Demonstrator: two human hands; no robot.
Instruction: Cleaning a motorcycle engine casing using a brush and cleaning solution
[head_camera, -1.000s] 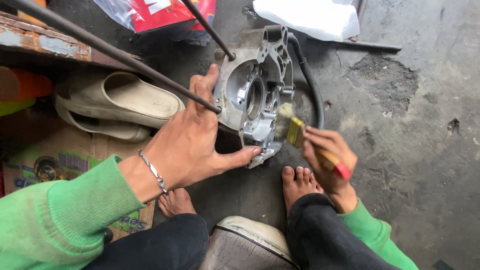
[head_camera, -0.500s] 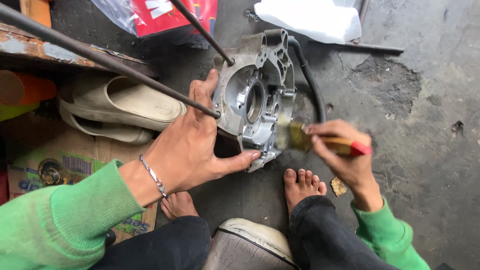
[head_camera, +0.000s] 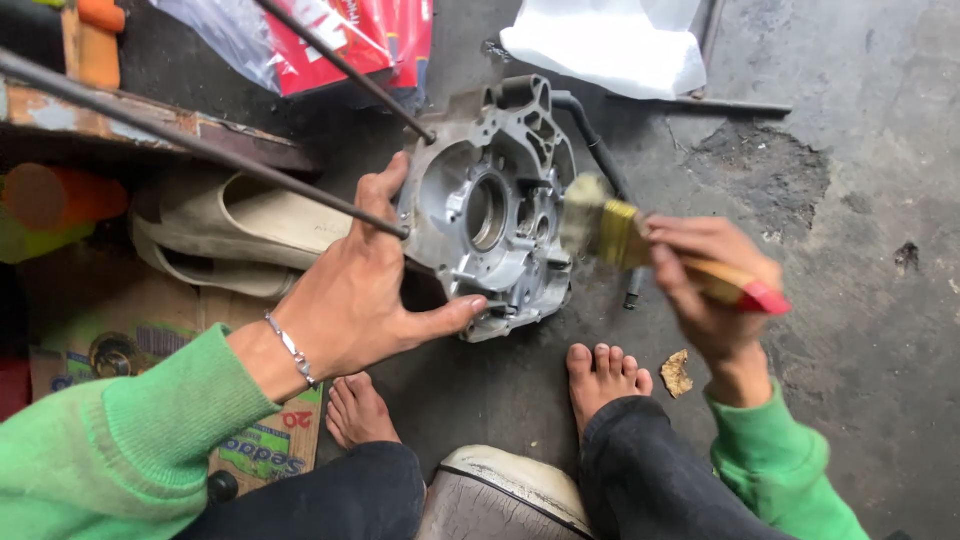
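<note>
A grey cast-metal engine casing (head_camera: 490, 205) stands tilted on the concrete floor in front of my bare feet. My left hand (head_camera: 355, 300) grips its left and lower edge, thumb under the rim, holding it upright. My right hand (head_camera: 705, 285) is closed around a paintbrush (head_camera: 640, 245) with a wooden handle, red end and brass ferrule. The bristles rest against the casing's right side. Both arms wear green sleeves, and a thin bracelet sits on my left wrist.
Two thin metal rods (head_camera: 200, 140) cross above the casing. A pale sandal (head_camera: 240, 235) lies at left beside a rusty metal bar (head_camera: 150, 125) and cardboard (head_camera: 120, 330). A red package (head_camera: 350, 40) and white plastic bag (head_camera: 610, 45) lie behind. A black hose (head_camera: 600, 155) curves behind the casing.
My right hand has lifted from near my right foot and swung the paintbrush up and rightward, so its bristles now lie on the casing's right side. My left hand keeps its hold.
</note>
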